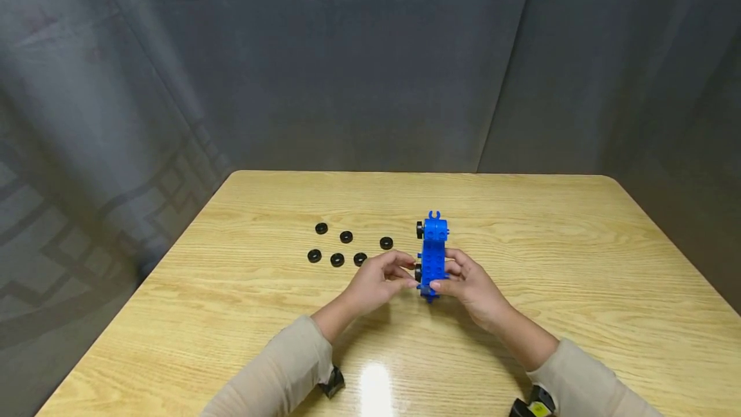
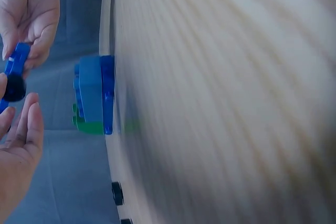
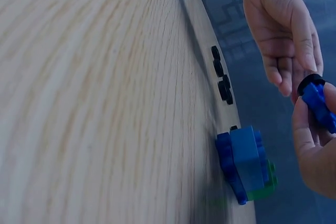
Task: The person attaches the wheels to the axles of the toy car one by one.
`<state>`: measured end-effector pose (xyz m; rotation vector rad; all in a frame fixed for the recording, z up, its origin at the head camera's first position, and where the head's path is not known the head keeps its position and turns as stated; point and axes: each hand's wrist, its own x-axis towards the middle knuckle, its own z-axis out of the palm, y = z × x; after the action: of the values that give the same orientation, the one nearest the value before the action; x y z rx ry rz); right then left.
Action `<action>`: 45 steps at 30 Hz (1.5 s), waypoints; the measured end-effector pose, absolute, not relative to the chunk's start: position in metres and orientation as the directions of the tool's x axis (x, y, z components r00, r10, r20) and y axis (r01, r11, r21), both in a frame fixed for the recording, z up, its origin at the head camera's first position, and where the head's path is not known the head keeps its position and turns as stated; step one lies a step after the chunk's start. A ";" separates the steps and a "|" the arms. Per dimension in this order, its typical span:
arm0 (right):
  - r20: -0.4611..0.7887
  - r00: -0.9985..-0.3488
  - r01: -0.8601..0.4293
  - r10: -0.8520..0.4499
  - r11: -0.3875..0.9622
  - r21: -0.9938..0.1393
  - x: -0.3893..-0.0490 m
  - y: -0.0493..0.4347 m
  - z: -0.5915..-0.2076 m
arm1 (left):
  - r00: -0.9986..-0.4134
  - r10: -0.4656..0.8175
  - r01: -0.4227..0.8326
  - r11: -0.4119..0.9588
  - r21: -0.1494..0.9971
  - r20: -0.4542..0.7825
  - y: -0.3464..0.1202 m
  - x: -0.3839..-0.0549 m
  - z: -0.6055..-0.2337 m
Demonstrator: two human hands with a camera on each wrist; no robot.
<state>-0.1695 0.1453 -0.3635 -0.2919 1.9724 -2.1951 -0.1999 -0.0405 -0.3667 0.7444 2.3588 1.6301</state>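
My right hand (image 1: 471, 291) grips a blue toy vehicle base (image 1: 433, 259) above the table, thumb on its near end and fingers along its right side. Two black wheels show on the base's left side, a far wheel (image 1: 420, 230) and a near wheel (image 1: 418, 272). At the near wheel, my left hand (image 1: 379, 280) pinches with thumb and fingertips from the left. In the right wrist view, a wheel (image 3: 311, 82) meets the left fingertips, while the right fingers hold the blue piece. The base's right side is partly hidden by my right hand.
Several loose black tyres (image 1: 338, 260) lie left of the hands on the wooden table (image 1: 231, 275). In the left wrist view, a blue block assembly (image 2: 92, 93) stands on the table, a green piece (image 2: 86, 126) beside it. A grey curtain (image 1: 347, 69) hangs behind.
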 end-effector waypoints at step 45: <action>-0.013 -0.993 0.036 -0.114 -0.203 -0.979 -0.170 0.156 -0.363 | -0.979 0.139 0.196 0.448 0.872 0.148 -0.146 -0.233 -0.363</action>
<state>-0.1700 0.1564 -0.3628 -0.0943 1.9194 -2.3622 -0.2326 -0.1462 -0.3632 0.3146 2.7196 1.6493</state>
